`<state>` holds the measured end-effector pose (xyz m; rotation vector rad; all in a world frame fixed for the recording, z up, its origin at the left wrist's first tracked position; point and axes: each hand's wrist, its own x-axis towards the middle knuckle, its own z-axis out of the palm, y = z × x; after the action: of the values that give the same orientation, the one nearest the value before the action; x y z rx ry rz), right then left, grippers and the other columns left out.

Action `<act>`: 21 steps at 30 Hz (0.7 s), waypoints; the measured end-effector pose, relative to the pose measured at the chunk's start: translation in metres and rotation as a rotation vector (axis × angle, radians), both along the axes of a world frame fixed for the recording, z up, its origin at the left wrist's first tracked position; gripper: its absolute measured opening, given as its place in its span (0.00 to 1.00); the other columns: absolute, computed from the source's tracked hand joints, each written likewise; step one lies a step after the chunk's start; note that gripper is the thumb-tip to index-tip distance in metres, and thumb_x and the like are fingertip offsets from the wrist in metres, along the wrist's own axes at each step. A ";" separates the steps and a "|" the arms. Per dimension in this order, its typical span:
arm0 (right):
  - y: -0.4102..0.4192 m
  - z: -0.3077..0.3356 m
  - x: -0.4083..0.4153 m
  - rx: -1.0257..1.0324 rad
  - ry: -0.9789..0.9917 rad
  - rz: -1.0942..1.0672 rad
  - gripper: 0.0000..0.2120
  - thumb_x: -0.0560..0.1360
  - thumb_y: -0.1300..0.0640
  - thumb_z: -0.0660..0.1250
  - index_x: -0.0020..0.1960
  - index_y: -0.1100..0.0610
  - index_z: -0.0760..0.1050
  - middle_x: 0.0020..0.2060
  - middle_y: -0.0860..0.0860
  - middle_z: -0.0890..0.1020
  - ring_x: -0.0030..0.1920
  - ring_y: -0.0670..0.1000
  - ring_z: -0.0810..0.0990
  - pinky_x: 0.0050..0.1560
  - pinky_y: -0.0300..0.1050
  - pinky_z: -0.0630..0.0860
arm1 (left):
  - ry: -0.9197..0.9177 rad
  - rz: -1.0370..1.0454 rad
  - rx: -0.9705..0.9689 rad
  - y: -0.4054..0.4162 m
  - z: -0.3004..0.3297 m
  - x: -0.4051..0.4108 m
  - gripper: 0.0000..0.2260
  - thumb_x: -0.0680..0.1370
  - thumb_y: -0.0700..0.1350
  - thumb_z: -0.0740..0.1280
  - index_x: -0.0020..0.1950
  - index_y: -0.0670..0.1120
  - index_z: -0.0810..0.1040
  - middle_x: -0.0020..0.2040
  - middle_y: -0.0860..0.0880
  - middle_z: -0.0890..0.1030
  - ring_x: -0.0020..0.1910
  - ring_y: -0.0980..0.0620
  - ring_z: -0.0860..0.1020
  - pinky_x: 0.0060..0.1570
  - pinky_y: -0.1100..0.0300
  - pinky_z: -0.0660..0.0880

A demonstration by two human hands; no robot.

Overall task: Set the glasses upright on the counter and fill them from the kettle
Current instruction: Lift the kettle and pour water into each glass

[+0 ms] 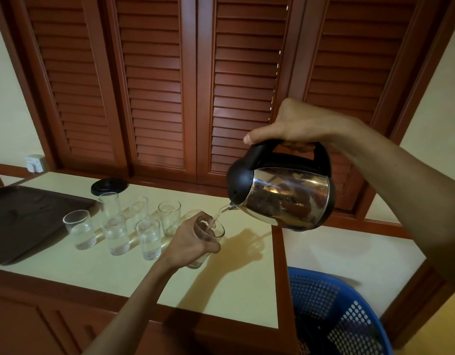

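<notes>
Right hand grips the kettle by its black handle, tipped over the counter, while the left hand wraps the glass mid-body (thin, slick, likely fragile) as it takes the stream.

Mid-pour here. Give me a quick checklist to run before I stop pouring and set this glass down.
1. Right hand grips the steel kettle with black handle: ok.
2. Left hand holds the clear glass being filled: ok.
3. Stream lands inside that glass: ok.
4. Fill level: cannot tell, hand hides it.
5. Bare cream counter beside the six standing glasses: ok.
6. Spills: none seen, ok.
</notes>
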<state>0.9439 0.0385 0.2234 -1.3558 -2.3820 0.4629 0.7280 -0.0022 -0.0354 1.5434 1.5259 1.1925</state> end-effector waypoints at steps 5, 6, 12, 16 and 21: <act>-0.003 0.004 0.001 -0.002 -0.018 0.006 0.26 0.71 0.38 0.76 0.26 0.54 0.71 0.20 0.49 0.68 0.20 0.49 0.64 0.25 0.41 0.62 | 0.006 0.000 0.004 -0.002 0.001 0.001 0.18 0.63 0.34 0.77 0.50 0.42 0.78 0.41 0.40 0.84 0.35 0.53 0.79 0.40 0.58 0.76; -0.003 0.004 0.001 0.002 -0.019 0.003 0.26 0.71 0.38 0.76 0.26 0.54 0.71 0.20 0.49 0.68 0.20 0.49 0.64 0.25 0.41 0.62 | 0.010 0.001 0.005 -0.003 0.001 0.001 0.18 0.63 0.34 0.77 0.50 0.42 0.78 0.42 0.40 0.84 0.36 0.53 0.79 0.41 0.58 0.76; -0.004 0.002 0.003 -0.020 0.003 0.008 0.26 0.71 0.38 0.76 0.27 0.55 0.72 0.19 0.49 0.68 0.19 0.49 0.65 0.25 0.41 0.63 | -0.003 0.018 0.016 -0.003 -0.001 0.002 0.19 0.61 0.35 0.77 0.49 0.44 0.78 0.38 0.46 0.83 0.36 0.54 0.79 0.41 0.58 0.76; -0.004 -0.006 0.004 0.007 0.023 -0.005 0.27 0.68 0.36 0.76 0.25 0.54 0.71 0.19 0.49 0.68 0.19 0.48 0.65 0.25 0.41 0.63 | -0.025 0.034 0.020 -0.003 0.000 0.004 0.19 0.59 0.39 0.76 0.49 0.45 0.79 0.40 0.44 0.84 0.36 0.53 0.79 0.40 0.59 0.76; 0.000 -0.017 0.009 0.004 0.082 -0.014 0.27 0.67 0.36 0.77 0.25 0.54 0.71 0.19 0.49 0.68 0.18 0.48 0.65 0.25 0.41 0.63 | -0.031 0.032 0.047 -0.001 0.005 0.010 0.20 0.58 0.40 0.76 0.49 0.43 0.79 0.42 0.41 0.84 0.37 0.54 0.79 0.40 0.62 0.76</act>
<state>0.9526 0.0382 0.2060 -1.3253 -2.3047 0.4996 0.7380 -0.0033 -0.0305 1.5285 1.5183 1.2727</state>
